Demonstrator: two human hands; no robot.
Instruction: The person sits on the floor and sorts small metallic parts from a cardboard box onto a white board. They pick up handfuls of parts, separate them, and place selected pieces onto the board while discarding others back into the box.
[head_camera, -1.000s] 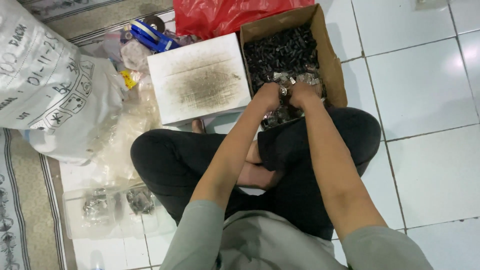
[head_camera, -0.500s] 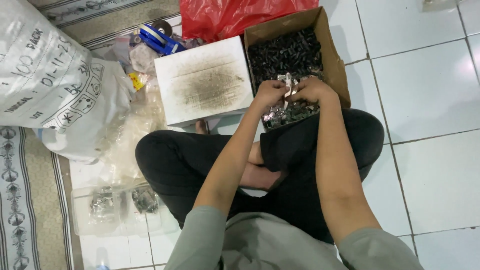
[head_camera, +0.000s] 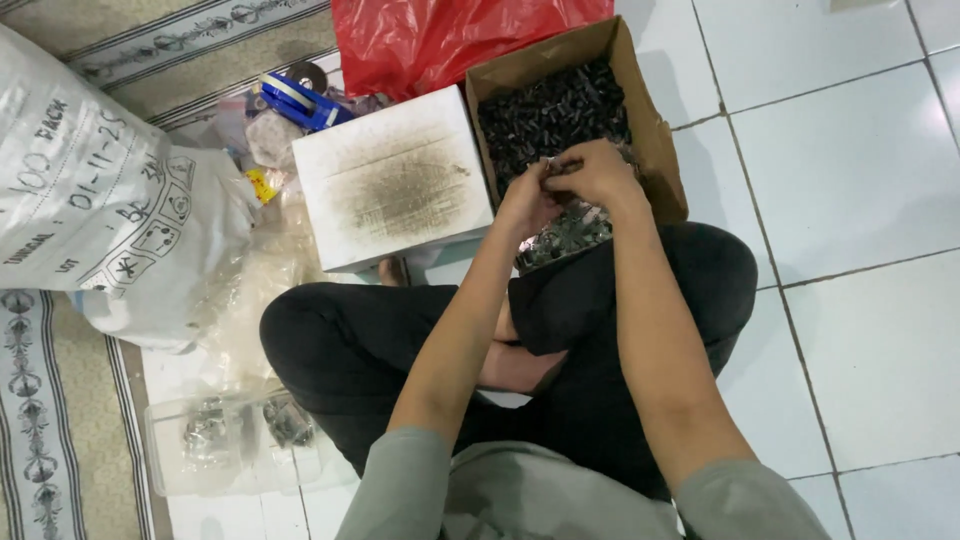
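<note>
I sit cross-legged on a tiled floor. My left hand (head_camera: 528, 200) and my right hand (head_camera: 598, 172) meet over an open cardboard box (head_camera: 655, 130) full of small dark parts (head_camera: 555, 110). The fingers of both hands pinch a small dark part between them; the fingers hide most of it. Below the hands, at the box's near end, lies a heap of shinier small metal parts (head_camera: 565, 238). A white box with a sooty top (head_camera: 392, 190) stands right beside the cardboard box on its left.
A red plastic bag (head_camera: 440, 40) lies behind the boxes. A large white printed sack (head_camera: 100, 210) fills the left side, with clear plastic bags (head_camera: 235, 440) of small parts near my left knee. A blue tool (head_camera: 295, 100) and a patterned mat (head_camera: 40, 420) lie at left.
The view has shifted, so the boxes and hands sit lower and more central. Both hands stay together over the cardboard box, still working a small part.
</note>
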